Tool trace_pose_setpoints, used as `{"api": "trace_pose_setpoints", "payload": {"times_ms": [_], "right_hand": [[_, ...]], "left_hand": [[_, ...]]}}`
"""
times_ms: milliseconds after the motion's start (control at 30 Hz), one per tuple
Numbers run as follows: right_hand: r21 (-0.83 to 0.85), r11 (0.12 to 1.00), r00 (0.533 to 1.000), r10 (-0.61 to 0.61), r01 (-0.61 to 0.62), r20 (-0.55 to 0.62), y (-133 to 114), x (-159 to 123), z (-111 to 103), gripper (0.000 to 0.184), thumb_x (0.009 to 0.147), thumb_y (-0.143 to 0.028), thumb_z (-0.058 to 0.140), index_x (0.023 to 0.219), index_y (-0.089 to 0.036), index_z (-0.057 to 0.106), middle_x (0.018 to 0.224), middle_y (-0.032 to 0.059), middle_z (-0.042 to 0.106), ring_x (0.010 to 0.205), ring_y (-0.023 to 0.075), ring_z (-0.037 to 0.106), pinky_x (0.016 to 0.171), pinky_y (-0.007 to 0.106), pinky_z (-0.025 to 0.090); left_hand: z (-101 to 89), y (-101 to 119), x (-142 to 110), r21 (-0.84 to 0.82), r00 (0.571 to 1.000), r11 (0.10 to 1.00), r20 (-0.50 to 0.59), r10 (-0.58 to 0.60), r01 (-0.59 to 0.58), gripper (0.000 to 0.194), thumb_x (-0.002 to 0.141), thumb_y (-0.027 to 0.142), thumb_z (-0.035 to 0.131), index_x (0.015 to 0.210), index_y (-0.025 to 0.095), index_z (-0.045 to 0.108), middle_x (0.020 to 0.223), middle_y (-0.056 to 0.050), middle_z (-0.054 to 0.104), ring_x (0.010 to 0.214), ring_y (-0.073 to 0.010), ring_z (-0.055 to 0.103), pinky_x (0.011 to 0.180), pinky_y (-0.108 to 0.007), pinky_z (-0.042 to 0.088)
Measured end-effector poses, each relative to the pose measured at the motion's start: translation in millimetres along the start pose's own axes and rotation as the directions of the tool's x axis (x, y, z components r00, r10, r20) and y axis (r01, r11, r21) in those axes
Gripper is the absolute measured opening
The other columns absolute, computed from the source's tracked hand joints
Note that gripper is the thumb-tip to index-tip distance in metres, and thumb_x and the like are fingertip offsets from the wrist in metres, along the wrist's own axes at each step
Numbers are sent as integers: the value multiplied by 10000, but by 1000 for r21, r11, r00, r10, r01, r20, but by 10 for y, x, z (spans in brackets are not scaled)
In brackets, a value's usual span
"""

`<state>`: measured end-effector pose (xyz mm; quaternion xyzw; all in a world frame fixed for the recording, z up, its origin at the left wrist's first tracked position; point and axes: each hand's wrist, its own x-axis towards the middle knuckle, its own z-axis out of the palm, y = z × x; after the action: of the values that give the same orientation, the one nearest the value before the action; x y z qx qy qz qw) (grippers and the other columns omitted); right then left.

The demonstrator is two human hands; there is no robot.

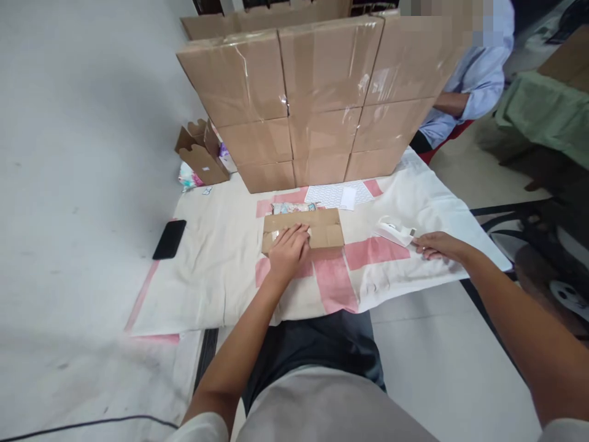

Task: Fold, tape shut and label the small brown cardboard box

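A closed brown cardboard box (324, 230) lies on the cloth in front of me. My left hand (289, 248) rests on its top, fingers stretched out across it next to a small white patch. Off to the right is a white tape dispenser (394, 232) with a small dark piece at its near end. The fingers of my right hand (437, 245) are closed at that end, pinching its edge. Just behind the box, a printed plastic packet (294, 207) shows in part, its lower side hidden by the box.
A tall taped stack of cardboard boxes (322, 104) stands at the table's back. Left of it is an open carton (202, 161). A black phone (169, 239) lies at the left edge, and a white card (348, 198) behind the box. Another person (483, 80) sits beyond the stack.
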<state>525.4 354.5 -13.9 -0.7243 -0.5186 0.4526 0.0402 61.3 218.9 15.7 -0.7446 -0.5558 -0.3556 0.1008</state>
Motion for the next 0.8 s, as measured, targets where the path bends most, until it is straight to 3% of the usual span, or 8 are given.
{"api": "trace_pose_setpoints", "payload": {"times_ms": [100,200,300,400,500,600,700,800], "right_hand": [[112,994,997,-21,13,71,115,49,-3,354,988,-420,664,710,-212,596,912,160,750,566,80,640,516,190,495],[179,983,994,-46,29,97,208,127,-36,354,941,-455,724,714,-219,590,926,139,754,583,99,653,512,200,515],[228,972,990,-91,64,108,250,154,-39,360,893,-495,772,723,-221,612,897,112,756,594,119,659,499,212,530],[264,959,988,-129,101,90,224,65,2,375,879,-502,795,743,-198,623,853,93,757,582,105,650,495,194,517],[284,951,990,-136,121,36,160,-54,55,403,879,-484,814,744,-175,593,780,63,745,549,77,632,494,163,493],[321,939,990,-140,122,33,133,-83,76,437,870,-507,821,737,-173,572,719,45,735,533,79,637,472,156,471],[359,926,989,-142,120,38,170,-42,72,449,867,-536,814,739,-176,578,681,36,730,515,91,647,470,168,485],[400,906,984,-168,134,52,222,12,72,462,884,-555,789,736,-187,553,662,26,723,501,99,653,449,174,477]], "left_hand": [[-12,159,5,-33,998,999,-52,29,-30,250,998,157,469,1068,224,699,1313,-62,760,1367,-236,638,1223,-475,435],[107,529,-52,-97,987,983,-60,148,-153,235,986,179,489,1079,226,700,1329,-75,752,1432,-243,580,1287,-515,339],[443,1024,-71,-221,949,924,-16,316,-312,248,993,213,486,1082,240,716,1300,-57,766,1411,-218,597,1287,-471,346],[929,1460,36,-383,907,862,121,403,-332,283,994,213,463,1108,232,721,1304,-52,760,1396,-194,603,1252,-412,398],[1422,1747,257,-437,890,872,275,365,-222,323,981,204,469,1212,207,695,1378,-79,717,1403,-198,584,1220,-387,426],[1834,1904,545,-413,903,902,330,275,-124,470,947,221,531,1407,143,591,1585,-177,533,1506,-298,461,1242,-495,379],[2102,1977,794,-330,902,939,373,220,-93,597,928,282,585,1512,184,510,1717,-144,340,1593,-350,296,1243,-588,320],[2223,1987,868,-248,901,965,393,182,-87,542,965,342,550,1499,252,530,1730,-91,327,1616,-333,240,1244,-624,272]]}}
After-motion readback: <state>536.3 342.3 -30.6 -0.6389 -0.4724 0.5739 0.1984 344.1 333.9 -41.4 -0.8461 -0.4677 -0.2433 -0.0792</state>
